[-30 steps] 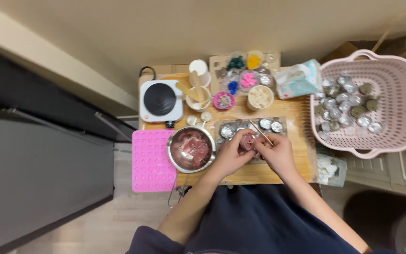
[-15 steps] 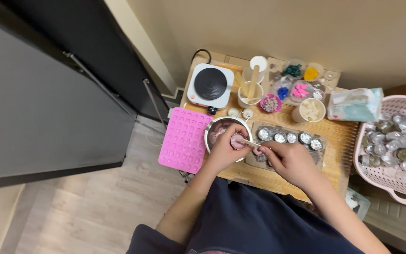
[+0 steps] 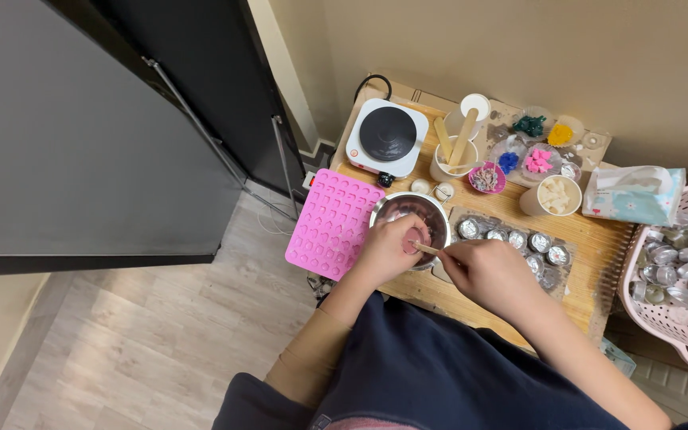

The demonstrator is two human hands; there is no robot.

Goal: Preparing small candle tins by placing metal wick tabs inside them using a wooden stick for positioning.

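Observation:
My left hand (image 3: 387,251) grips a small pink piece at the near rim of a round metal bowl (image 3: 408,209) on a small wooden table (image 3: 591,247). My right hand (image 3: 483,271) holds a thin wooden stick (image 3: 426,248) whose tip touches the pink piece. Both hands meet over the bowl's near edge. A row of small foil cups (image 3: 511,239) lies just right of the bowl, under my right hand's far side.
A pink silicone mould (image 3: 333,223) overhangs the table's left edge. Behind stand a white hotplate (image 3: 386,137), a cup of wooden sticks (image 3: 453,155), small dishes of coloured pieces (image 3: 537,159) and a tissue pack (image 3: 635,195). A pink basket of foil cups (image 3: 678,279) stands on the right. A dark cabinet (image 3: 105,127) fills the left.
The camera has swung left, so the table now sits further right in view. Both hands moved from the foil cups to the bowl's near rim.

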